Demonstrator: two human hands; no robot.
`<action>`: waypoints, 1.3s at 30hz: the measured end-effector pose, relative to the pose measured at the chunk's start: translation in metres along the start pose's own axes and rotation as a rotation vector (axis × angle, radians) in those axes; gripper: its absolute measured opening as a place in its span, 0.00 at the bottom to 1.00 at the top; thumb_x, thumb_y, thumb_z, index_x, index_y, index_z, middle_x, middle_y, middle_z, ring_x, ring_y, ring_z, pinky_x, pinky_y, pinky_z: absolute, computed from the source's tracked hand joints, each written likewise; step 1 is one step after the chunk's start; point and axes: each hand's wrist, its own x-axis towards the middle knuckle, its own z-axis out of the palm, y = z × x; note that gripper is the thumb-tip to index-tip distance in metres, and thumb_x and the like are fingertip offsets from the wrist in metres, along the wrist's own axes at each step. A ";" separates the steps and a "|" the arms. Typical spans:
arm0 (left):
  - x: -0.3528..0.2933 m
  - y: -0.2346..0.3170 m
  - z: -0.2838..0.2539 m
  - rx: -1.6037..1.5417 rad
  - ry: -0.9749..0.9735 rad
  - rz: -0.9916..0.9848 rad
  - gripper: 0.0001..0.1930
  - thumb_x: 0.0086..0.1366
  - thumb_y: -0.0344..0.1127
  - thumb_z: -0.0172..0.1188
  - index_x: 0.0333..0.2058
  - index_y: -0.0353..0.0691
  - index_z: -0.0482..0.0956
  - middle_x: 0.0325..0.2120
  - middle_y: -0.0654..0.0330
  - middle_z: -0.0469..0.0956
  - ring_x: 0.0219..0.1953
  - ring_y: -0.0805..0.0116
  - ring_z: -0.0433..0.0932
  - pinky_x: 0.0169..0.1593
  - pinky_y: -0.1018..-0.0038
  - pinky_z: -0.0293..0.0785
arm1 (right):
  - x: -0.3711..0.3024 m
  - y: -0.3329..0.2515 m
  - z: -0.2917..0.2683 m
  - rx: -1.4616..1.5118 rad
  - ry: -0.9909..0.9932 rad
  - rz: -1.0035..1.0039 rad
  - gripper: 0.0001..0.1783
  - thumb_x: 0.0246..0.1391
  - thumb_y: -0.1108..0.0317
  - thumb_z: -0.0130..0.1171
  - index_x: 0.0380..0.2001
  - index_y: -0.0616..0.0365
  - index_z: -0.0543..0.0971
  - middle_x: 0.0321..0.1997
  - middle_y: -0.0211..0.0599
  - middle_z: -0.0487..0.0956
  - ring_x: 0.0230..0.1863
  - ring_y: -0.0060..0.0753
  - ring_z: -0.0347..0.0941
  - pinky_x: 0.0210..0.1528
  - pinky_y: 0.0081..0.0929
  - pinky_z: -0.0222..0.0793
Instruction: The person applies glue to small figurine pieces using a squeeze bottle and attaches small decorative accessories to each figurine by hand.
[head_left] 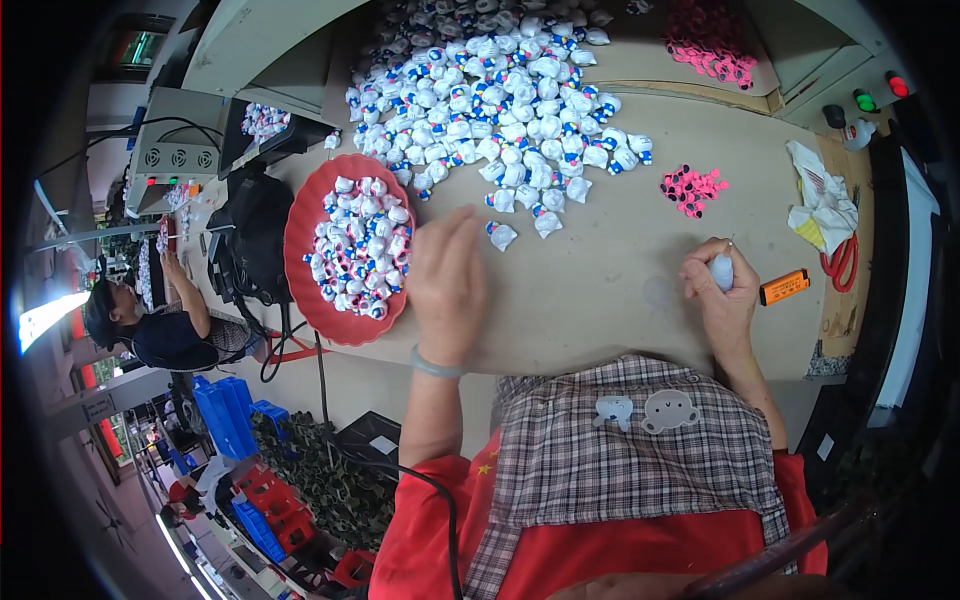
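My left hand (pixel 447 275) lies flat on the table with fingers spread, empty, just right of a red round tray (pixel 300 215) heaped with small white toy figures (pixel 358 250). One loose white figure (pixel 502 236) lies a short way beyond its fingertips. My right hand (pixel 718 290) is closed around a small white figure (pixel 722 270) near the table's front edge. A big pile of the same white figures with blue and red marks (pixel 500 95) covers the far middle of the table.
An orange lighter (pixel 784 287) lies right of my right hand. Small pink parts sit in a cluster (pixel 690 187) and in a far heap (pixel 710 45). Red-handled scissors (pixel 842 262) and a crumpled cloth (pixel 822 200) are at the right. Another person (pixel 160 320) sits at the left.
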 end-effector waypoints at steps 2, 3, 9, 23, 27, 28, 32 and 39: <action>-0.005 0.004 0.013 -0.004 -0.034 -0.001 0.11 0.54 0.22 0.59 0.38 0.35 0.78 0.39 0.53 0.77 0.41 0.58 0.75 0.44 0.69 0.71 | 0.000 -0.001 0.001 0.004 -0.005 0.006 0.06 0.53 0.73 0.60 0.26 0.62 0.73 0.22 0.28 0.73 0.20 0.15 0.65 0.22 0.14 0.61; -0.005 0.005 0.017 -0.009 -0.069 0.002 0.11 0.54 0.22 0.60 0.38 0.35 0.78 0.38 0.52 0.76 0.40 0.58 0.75 0.43 0.68 0.71 | 0.000 -0.001 0.001 0.009 -0.007 0.011 0.06 0.53 0.73 0.60 0.26 0.62 0.73 0.22 0.28 0.73 0.20 0.14 0.66 0.22 0.14 0.61; -0.012 0.013 0.006 -0.078 -0.229 -0.214 0.13 0.52 0.24 0.62 0.39 0.36 0.77 0.33 0.56 0.74 0.34 0.58 0.74 0.36 0.68 0.72 | 0.000 -0.001 0.001 -0.001 -0.011 0.018 0.07 0.53 0.72 0.61 0.26 0.62 0.73 0.23 0.28 0.74 0.20 0.15 0.65 0.22 0.14 0.61; -0.013 0.058 0.033 -1.515 -0.417 -0.769 0.18 0.61 0.25 0.58 0.51 0.34 0.72 0.40 0.59 0.75 0.34 0.74 0.74 0.36 0.81 0.70 | 0.010 -0.022 -0.013 0.151 -0.236 0.018 0.17 0.54 0.76 0.53 0.47 0.61 0.67 0.44 0.38 0.67 0.30 0.19 0.69 0.25 0.14 0.63; -0.003 0.077 0.039 -1.795 -0.413 -0.941 0.20 0.64 0.28 0.55 0.55 0.34 0.68 0.44 0.53 0.74 0.35 0.71 0.75 0.37 0.79 0.71 | 0.013 -0.019 -0.017 0.239 -0.149 -0.023 0.16 0.54 0.75 0.58 0.46 0.62 0.69 0.39 0.38 0.72 0.26 0.19 0.72 0.20 0.12 0.63; -0.002 0.078 0.040 -1.802 -0.419 -0.940 0.20 0.64 0.28 0.55 0.55 0.34 0.68 0.44 0.53 0.74 0.35 0.71 0.75 0.37 0.79 0.71 | 0.012 -0.022 -0.017 0.233 -0.143 -0.023 0.16 0.54 0.75 0.58 0.46 0.62 0.69 0.39 0.38 0.72 0.26 0.19 0.72 0.20 0.12 0.63; -0.004 0.081 0.040 -1.769 -0.468 -0.900 0.20 0.65 0.30 0.54 0.55 0.32 0.68 0.46 0.51 0.75 0.39 0.66 0.78 0.41 0.76 0.74 | 0.010 -0.036 -0.011 0.272 -0.005 -0.021 0.19 0.52 0.75 0.60 0.47 0.62 0.69 0.37 0.41 0.77 0.26 0.20 0.74 0.22 0.12 0.66; -0.012 0.081 0.046 -1.629 -0.389 -0.689 0.19 0.63 0.27 0.56 0.53 0.31 0.70 0.45 0.49 0.76 0.43 0.63 0.79 0.46 0.73 0.75 | 0.001 -0.045 -0.007 0.044 0.009 -0.274 0.18 0.57 0.68 0.57 0.48 0.65 0.69 0.37 0.44 0.79 0.26 0.21 0.75 0.25 0.14 0.69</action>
